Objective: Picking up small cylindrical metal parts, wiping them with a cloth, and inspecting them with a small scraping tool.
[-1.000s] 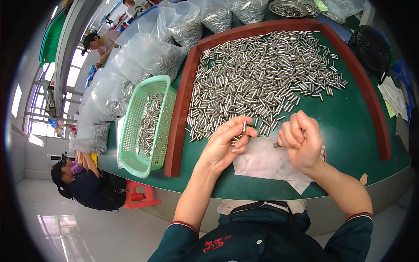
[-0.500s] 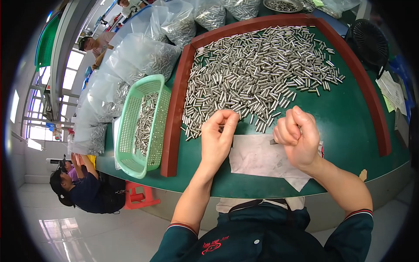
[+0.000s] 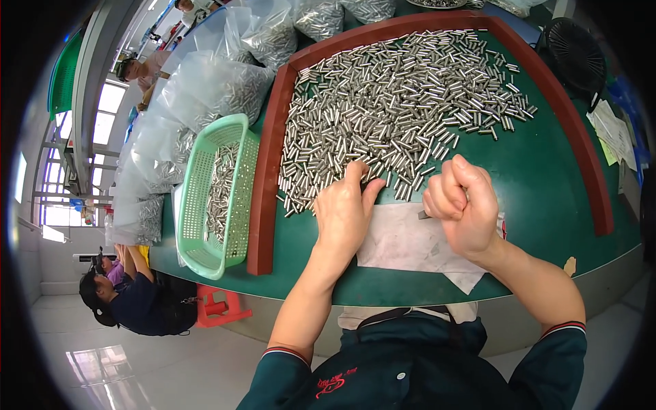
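A wide heap of short, shiny metal pins (image 3: 383, 102) covers much of the green tabletop. At the heap's near edge is my left hand (image 3: 342, 212), its thumb and forefinger apart and the forefinger reaching to the pins. The other fingers of that hand are mostly hidden, and I see nothing between thumb and forefinger. My right hand (image 3: 463, 208) is closed in a fist above a pale, stained cloth (image 3: 396, 239). From under its curled fingers sticks out a small dark grey piece (image 3: 424, 214); most of it is hidden.
A red-brown frame (image 3: 263, 205) borders the heap. Left of it stands a green perforated basket (image 3: 239, 225) with more pins. Clear plastic bags (image 3: 232, 89) of pins line the far left. At the right are a black fan (image 3: 574, 58) and papers (image 3: 611, 133). Other people work farther left.
My left hand has turned and its pinch has come apart, forefinger now reaching toward the pins. The right fist has hardly moved. The whole view has shifted slightly.
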Demonstrator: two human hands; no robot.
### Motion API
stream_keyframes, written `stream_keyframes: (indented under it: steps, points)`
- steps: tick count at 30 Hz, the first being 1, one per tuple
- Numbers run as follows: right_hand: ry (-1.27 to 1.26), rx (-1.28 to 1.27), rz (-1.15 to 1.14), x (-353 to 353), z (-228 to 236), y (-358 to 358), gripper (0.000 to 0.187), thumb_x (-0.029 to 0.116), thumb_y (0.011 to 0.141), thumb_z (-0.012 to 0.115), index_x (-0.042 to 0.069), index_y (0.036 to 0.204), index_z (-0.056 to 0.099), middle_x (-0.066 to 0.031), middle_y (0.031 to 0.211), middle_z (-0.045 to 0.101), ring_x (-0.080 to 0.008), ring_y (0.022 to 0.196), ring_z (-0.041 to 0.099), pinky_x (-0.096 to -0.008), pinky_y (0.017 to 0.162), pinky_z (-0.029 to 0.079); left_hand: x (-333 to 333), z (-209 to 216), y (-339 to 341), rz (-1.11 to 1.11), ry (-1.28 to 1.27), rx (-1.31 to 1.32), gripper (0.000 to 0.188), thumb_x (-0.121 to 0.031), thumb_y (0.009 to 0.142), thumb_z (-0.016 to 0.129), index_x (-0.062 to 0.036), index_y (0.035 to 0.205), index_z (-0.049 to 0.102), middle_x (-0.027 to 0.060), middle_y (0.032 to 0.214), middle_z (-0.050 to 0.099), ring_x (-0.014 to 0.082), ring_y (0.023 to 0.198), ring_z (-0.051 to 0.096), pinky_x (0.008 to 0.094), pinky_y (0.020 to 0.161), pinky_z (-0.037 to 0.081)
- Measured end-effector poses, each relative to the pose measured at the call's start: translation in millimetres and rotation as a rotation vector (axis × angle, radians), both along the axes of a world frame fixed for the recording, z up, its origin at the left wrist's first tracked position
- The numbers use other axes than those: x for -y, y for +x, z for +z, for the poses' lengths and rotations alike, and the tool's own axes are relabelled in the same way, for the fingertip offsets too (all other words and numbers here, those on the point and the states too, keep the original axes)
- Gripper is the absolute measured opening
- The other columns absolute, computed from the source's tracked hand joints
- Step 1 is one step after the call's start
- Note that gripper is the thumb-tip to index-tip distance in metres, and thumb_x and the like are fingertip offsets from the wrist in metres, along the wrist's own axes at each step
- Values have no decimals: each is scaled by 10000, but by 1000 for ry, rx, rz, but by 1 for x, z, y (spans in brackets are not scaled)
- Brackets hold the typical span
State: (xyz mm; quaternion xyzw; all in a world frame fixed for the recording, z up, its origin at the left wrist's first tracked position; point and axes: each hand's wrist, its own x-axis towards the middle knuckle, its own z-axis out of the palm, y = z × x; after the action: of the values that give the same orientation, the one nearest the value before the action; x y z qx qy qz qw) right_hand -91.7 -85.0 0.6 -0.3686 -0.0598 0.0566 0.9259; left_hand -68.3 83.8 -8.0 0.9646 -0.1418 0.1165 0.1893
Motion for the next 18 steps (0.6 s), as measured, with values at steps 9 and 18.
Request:
stream_keyframes:
  steps: [9, 18]
  points:
    - [-19, -1, -13, -1, 1, -1, 428, 261, 897, 294, 134, 491, 253, 29, 393, 236, -82, 381, 148, -250, 400, 169, -1, 12, -18, -341, -353, -292, 111, -83, 721, 635, -22, 738, 544, 91, 515, 508, 208, 447, 516, 305, 425, 380]
    - [-33, 52, -50, -6, 2, -5, 446, 272, 909, 281, 121, 490, 256, 23, 400, 235, -85, 381, 154, -251, 394, 170, 2, 14, -22, -381, -174, -356, 135, -101, 740, 607, -31, 781, 500, 112, 523, 520, 283, 488, 526, 358, 445, 382]
